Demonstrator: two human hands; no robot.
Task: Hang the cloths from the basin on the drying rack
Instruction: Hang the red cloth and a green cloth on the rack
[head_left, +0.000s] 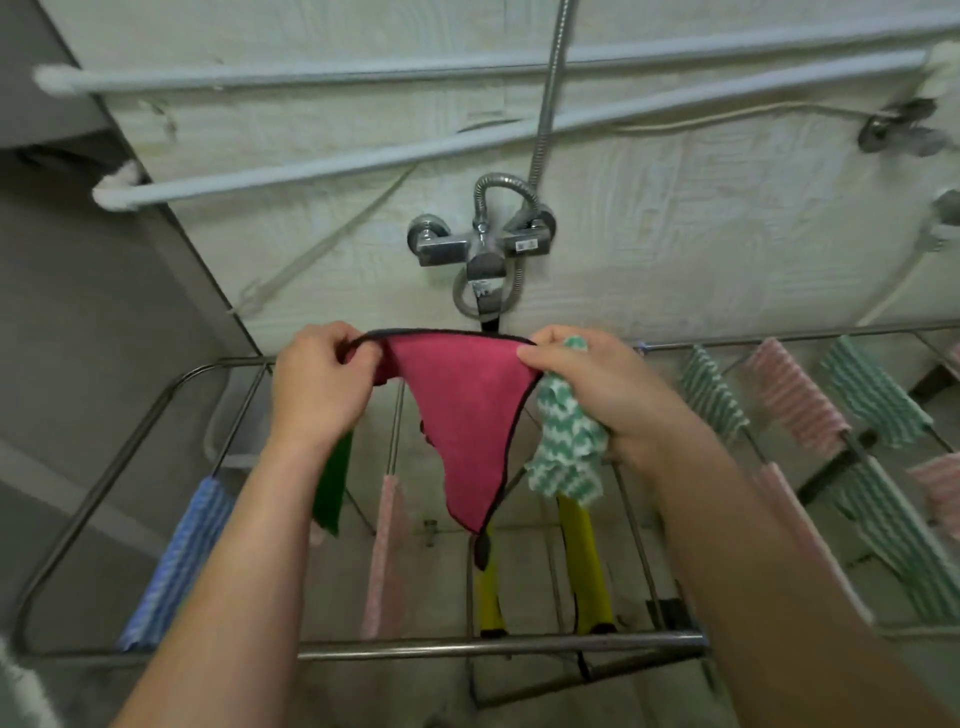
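A pink cloth with a dark hem (467, 415) hangs stretched between my hands above the metal drying rack (498, 643). My left hand (317, 384) pinches its left top corner. My right hand (602, 389) pinches the right top corner and also grips a bunched green-and-white wavy cloth (566, 441) in its palm. The pink cloth's lower corner points down over the rack's bars. The basin is out of view.
On the rack hang a blue striped cloth (176, 561), a green cloth (332, 483), a pale pink cloth (387, 556), a yellow cloth (584, 561), and several green and pink striped cloths (795, 395) on the right wing. A shower tap (483, 249) and white pipes are on the wall behind.
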